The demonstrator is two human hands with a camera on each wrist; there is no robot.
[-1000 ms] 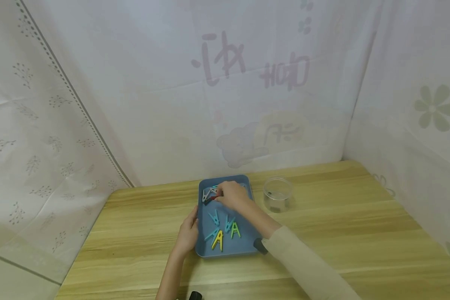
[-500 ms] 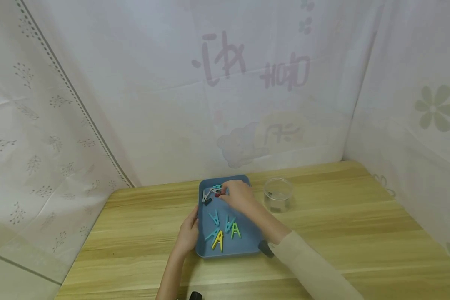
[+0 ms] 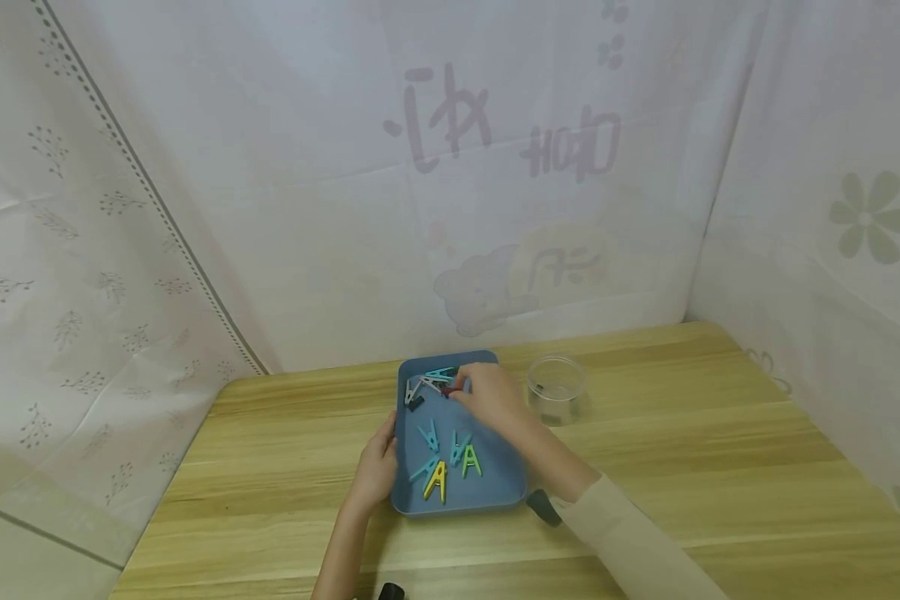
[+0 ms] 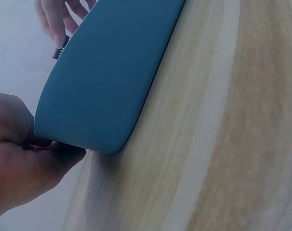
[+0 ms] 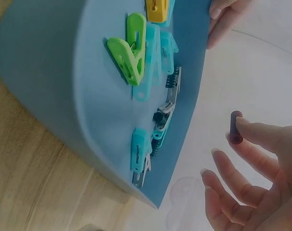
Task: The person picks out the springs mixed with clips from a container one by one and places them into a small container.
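Note:
My left hand (image 3: 377, 463) grips the left wall of a blue tray (image 3: 461, 498); in the left wrist view its fingers close on the tray's edge. Over the tray's far part, my right hand (image 3: 495, 400) pinches a small dark red claw clip (image 5: 236, 127) between thumb and forefinger, the other fingers spread. Several clothespins lie in the near part of the tray, including a yellow clothespin (image 3: 436, 482), a green clothespin (image 3: 471, 461) and light blue ones. White and blue clothespins, with a small black clip (image 3: 416, 403), lie in the far left corner.
A round clear plastic container (image 3: 556, 390) with small dark things in it stands right of the tray. The wooden table (image 3: 270, 467) meets hanging patterned cloth (image 3: 330, 250) at the back and sides.
My right hand has moved slightly right across the tray's far part with the red claw clip, uncovering more of the clothespins there. The left hand and tray have stayed put.

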